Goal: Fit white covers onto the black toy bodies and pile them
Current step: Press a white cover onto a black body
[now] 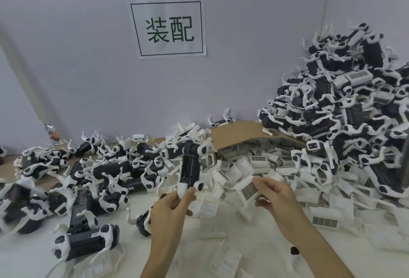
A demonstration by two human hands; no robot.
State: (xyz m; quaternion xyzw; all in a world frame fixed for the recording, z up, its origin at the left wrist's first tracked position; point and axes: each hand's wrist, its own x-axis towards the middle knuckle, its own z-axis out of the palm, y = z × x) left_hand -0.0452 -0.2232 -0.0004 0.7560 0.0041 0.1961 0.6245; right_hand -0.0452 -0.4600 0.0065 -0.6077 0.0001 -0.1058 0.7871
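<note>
Black toy body [190,165] I'm gripping upright in my left hand [171,209]; my right hand [274,198] is pinching a white cover [247,189].

Of the person only two arms show, the left forearm [163,251] and the right forearm [309,240], both bare along the whole length in view, slim and smooth, widening a little from the wrist toward the lower edge of the picture. The left hand [174,209] and the right hand [276,198] are bare too, with long, slender fingers and narrow wrists, the knuckles and nails softened by blur. A small white cap [182,189] lies at the tip of one left finger, and whether it is a worn finger cot cannot be told.
</note>
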